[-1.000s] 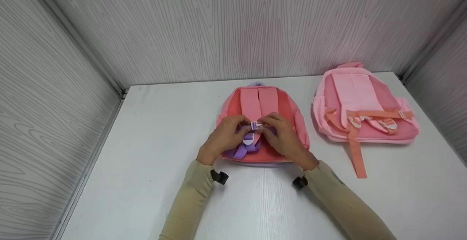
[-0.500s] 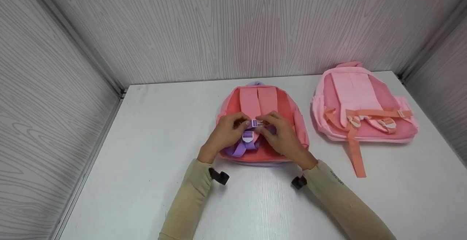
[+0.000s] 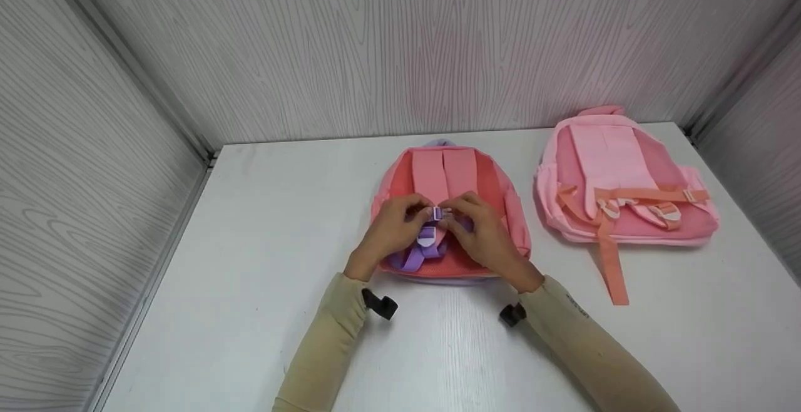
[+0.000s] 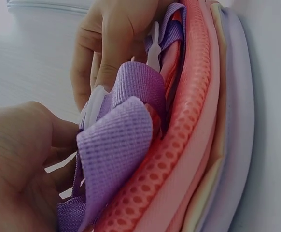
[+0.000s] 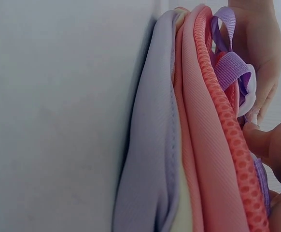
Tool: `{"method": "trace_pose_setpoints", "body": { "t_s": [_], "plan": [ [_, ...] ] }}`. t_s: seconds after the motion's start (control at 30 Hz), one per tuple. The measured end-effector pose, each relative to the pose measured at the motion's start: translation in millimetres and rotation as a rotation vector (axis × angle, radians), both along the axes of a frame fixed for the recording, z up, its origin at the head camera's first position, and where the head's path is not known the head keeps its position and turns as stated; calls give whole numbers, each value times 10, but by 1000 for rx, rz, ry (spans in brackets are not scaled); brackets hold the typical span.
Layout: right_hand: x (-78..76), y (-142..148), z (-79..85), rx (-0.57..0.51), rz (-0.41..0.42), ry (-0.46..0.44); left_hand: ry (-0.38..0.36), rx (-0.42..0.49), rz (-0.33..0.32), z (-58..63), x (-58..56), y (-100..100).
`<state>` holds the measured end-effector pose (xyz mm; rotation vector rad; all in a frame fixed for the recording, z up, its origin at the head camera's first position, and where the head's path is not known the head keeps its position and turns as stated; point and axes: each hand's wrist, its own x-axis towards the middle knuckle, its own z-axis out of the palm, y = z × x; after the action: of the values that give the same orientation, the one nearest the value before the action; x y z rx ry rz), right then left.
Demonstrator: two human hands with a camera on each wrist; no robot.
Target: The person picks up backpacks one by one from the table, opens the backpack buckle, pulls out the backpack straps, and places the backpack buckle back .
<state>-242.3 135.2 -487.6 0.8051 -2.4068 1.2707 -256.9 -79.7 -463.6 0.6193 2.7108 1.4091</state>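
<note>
A coral-pink backpack (image 3: 460,267) lies on the table with its strap side up. Over its middle, my left hand (image 3: 389,227) pinches a white buckle (image 3: 437,213) threaded with purple webbing. From the other side, my right hand (image 3: 488,233) pinches the buckle's pronged end, fingertips close to those of the left. A white strap adjuster (image 3: 426,236) hangs just below, with a loose purple strap (image 4: 116,140) folded beside the left hand in the left wrist view. In the right wrist view, the right fingers (image 5: 275,150) hide most of the buckle behind the mesh edge.
A second, light-pink backpack (image 3: 619,155) with orange straps lies to the right, one orange strap end (image 3: 610,268) trailing over the white table (image 3: 250,243). Grey wood-grain panels (image 3: 388,49) stand behind and at both sides.
Both hands stay over the backpack's middle, with only small finger movements at the buckle. Its two ends look slightly nearer each other than half a second ago. The second backpack has not moved.
</note>
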Motion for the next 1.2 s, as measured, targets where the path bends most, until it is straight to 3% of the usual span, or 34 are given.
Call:
{"method": "trace_pose_setpoints", "body": {
  "t_s": [0.5, 0.67, 1.2],
  "plan": [
    [23, 15, 23, -30, -9, -25, -37, -53, -26, 112, 47, -86],
    [35, 2, 34, -36, -16, -54, -29, -64, -21, 115, 39, -110],
    [22, -12, 47, -26, -9, -26, -12, -23, 6, 75, 21, -68]
  ]
}}
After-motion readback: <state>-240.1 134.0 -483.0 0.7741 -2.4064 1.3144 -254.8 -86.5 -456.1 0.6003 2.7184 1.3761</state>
